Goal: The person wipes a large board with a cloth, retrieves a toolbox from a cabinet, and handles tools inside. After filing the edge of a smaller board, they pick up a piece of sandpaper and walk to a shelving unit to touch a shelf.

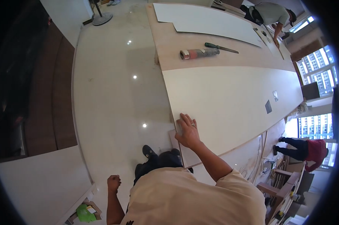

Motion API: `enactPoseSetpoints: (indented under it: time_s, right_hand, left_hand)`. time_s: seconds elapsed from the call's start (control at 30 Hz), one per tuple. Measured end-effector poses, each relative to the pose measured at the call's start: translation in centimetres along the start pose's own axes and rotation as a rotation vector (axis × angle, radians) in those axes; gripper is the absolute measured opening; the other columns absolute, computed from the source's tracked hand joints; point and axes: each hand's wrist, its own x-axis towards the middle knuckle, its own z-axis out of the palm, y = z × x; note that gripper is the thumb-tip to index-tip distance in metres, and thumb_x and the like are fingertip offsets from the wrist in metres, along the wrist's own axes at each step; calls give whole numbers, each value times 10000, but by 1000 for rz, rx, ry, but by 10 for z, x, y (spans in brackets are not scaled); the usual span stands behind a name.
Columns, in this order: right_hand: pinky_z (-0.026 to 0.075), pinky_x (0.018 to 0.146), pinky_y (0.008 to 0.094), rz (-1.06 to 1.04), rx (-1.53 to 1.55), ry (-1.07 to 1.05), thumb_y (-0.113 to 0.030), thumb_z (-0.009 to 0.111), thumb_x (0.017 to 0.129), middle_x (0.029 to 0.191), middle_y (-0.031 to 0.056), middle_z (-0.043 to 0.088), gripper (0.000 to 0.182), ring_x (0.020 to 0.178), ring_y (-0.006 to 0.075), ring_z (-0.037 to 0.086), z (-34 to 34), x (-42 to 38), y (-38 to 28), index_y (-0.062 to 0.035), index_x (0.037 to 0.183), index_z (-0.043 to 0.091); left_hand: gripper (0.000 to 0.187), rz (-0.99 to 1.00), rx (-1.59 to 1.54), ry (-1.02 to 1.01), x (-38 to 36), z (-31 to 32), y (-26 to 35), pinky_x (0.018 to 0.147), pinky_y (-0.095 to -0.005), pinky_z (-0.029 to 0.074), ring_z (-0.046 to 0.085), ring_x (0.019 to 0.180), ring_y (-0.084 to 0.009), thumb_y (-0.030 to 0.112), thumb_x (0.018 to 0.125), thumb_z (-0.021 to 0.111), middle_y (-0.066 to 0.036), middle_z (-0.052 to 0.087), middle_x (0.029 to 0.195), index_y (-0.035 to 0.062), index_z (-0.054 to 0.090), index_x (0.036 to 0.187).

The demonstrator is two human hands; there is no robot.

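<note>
My right hand [188, 131] lies on the near left corner area of a large white panel [229, 101], fingers stretched out along its edge and a ring on one finger. The panel lies flat on a wooden work table [162, 41]. My left hand [114, 183] hangs beside my body over the floor, its fingers curled in, with nothing visible in them. Past the panel, a red and grey cylindrical tool [199, 54] lies near a file with a dark green handle [222, 48]. Two small grey rectangles [268, 106] show on the panel's right part.
Another white sheet [207, 24] with a stepped edge lies at the table's far side. One person [270, 15] bends over the far right end; another person in a red top [315, 152] stands at right. A round stand base [102, 18] is on the glossy floor [113, 86]. Dark cabinets [51, 93] line the left.
</note>
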Motion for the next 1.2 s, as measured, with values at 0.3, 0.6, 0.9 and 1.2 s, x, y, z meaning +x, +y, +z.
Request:
enactPoseSetpoints:
  time_s: [0.3,0.6,0.9,1.2]
  right_hand:
    - [197,1089,577,45,-33,-34,-273,699,717,1476,160,305,636,1402,347,207,0,3,13,-93,1289,487]
    - [499,782,359,503,815,256,-147,573,888,960,141,620,211,861,236,614,-42,111,-30,-15,1047,618]
    - [466,593,331,392,548,289,-231,564,926,653,123,611,233,597,248,575,-110,355,-95,-10,873,617]
    - [458,521,314,494,871,652,-238,550,919,604,80,583,257,560,186,590,-138,624,-118,3,849,603]
  left_hand:
    - [128,243,207,-160,114,-50,131,461,-266,455,546,550,-136,125,859,567,-65,579,688,-2,586,864]
    - [155,563,604,-226,262,-35,357,487,-300,500,614,594,-193,23,858,526,-145,628,765,-62,591,970]
    - [278,160,1295,-4,338,-132,473,719,-394,531,674,773,-326,159,888,543,-210,673,965,-77,626,1009]
    - [266,550,1125,-119,580,-177,699,721,-396,542,674,784,-300,177,792,676,-219,669,888,-55,658,921]
